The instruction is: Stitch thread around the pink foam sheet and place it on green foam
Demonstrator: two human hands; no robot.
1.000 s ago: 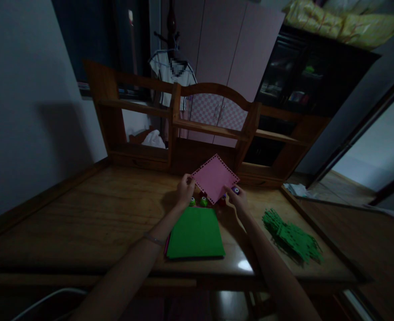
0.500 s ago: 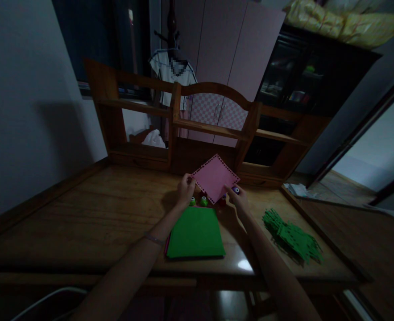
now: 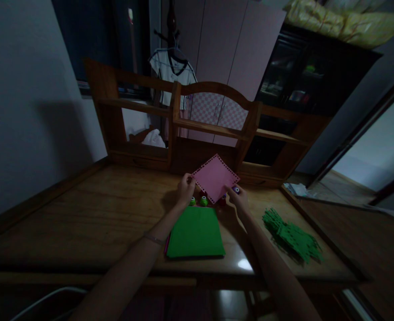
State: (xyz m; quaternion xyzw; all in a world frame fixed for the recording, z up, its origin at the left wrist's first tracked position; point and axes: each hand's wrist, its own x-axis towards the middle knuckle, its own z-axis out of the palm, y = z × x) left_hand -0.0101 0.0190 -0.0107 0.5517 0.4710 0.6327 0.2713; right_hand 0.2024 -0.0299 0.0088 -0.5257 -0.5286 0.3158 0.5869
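A square sheet of pink paper (image 3: 216,178) with a row of small holes along its edges is held up, tilted, above the desk. My left hand (image 3: 185,189) is closed on its left corner. At its lower right edge, my right hand (image 3: 237,198) pinches the sheet. A small purple thing with a white, eye-like top (image 3: 236,190) shows at my right hand; whether it is held or behind, I cannot tell. Below the sheet stand two small green things with similar tops, one plainly visible (image 3: 204,201). A red one (image 3: 222,201) is partly hidden. Nearer me lies a stack of paper, green on top (image 3: 197,232).
A pile of cut green paper pieces (image 3: 292,236) lies on the right of the wooden desk (image 3: 83,214). A wooden shelf unit (image 3: 213,128) rises along the desk's back edge. Behind it, a white shirt (image 3: 172,71) hangs on a stand.
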